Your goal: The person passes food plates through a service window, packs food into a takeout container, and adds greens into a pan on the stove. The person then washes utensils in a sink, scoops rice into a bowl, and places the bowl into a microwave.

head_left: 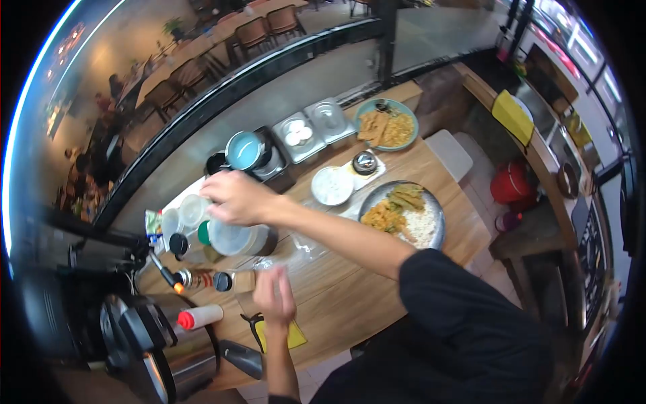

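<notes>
My right hand (237, 197) reaches across to the left, fingers curled down over a group of round tubs with pale lids. A clear-lidded tub (230, 236) sits just below it, and a smaller lidded tub (194, 210) is beside its fingertips. What the fingers hold, if anything, is hidden. My left hand (274, 296) is above the near part of the table, fingers bent together and slightly blurred. Near its fingertips lies clear plastic wrap (306, 246), and I cannot tell whether they touch. A yellow cloth (295, 335) is under the left wrist.
A metal plate of rice and curry (422, 225), a white bowl (332, 186) and a teal bowl of food (402, 129) stand on the wooden table (356, 289). Steel trays (296, 137) line the back. At left are a red-capped squeeze bottle (202, 316) and a steel appliance (188, 363).
</notes>
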`<state>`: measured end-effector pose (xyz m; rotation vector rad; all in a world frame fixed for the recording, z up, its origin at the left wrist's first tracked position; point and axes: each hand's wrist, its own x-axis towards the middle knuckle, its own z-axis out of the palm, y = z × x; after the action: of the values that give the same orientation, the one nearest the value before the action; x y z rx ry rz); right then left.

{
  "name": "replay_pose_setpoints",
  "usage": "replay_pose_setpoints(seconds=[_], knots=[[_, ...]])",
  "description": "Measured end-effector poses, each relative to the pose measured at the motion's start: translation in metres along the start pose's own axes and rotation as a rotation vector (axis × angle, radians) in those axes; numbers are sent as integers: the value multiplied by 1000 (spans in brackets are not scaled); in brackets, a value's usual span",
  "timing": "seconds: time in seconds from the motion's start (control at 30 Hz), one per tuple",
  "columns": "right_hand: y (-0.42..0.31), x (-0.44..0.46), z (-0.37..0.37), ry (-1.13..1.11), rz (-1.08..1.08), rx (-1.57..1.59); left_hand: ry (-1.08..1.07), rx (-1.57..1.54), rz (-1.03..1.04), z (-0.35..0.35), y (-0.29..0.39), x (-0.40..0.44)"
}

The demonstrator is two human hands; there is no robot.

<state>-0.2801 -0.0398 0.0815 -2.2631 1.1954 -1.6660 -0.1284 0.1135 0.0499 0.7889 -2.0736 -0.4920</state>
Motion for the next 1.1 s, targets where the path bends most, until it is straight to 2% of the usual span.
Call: replay_pose_setpoints(seconds=[0.03,0.07,0.1,0.17,0.2,0.27,0.37,0.5,0.67,0.73,0.8,0.87,0.93,0.97,1.0,1.07,1.1], knots=[[8,-25,-49,157,53,41,-43,-97,-100,26,6,40],[10,-52,-106,213,114,-37,-191,-93,-176,47,13,79],[8,-83,-161,221,425,-31,-250,-62,-108,80,12,109],[44,-157,-243,329,531,-329,-411,92,40,149,8,148],[53,-188,-283,321,697,-413,-514,216,131,183,9,160],[76,-240,-346,341,727,-524,-707,303,112,254,5,154],[116,-282,-395,427,788,-511,-763,431,139,311,6,127],[171,-283,-415,478,807,-403,-789,551,101,339,4,122],[226,-243,-406,408,733,-289,-769,523,-30,342,17,124],[261,-206,-398,428,827,-81,-762,563,-56,337,30,131],[300,-178,-386,482,852,11,-635,513,-108,326,41,137],[342,-149,-369,477,839,-52,-522,356,-197,302,69,149],[374,-124,-352,518,771,-34,-337,322,-223,274,94,147],[389,-115,-340,621,702,-150,-249,318,-233,257,96,136],[388,-106,-344,615,700,-146,-166,316,-249,238,97,119],[378,-97,-348,759,843,-161,-13,340,-397,203,110,83],[390,-95,-334,1010,724,-202,42,385,-519,184,111,52]])
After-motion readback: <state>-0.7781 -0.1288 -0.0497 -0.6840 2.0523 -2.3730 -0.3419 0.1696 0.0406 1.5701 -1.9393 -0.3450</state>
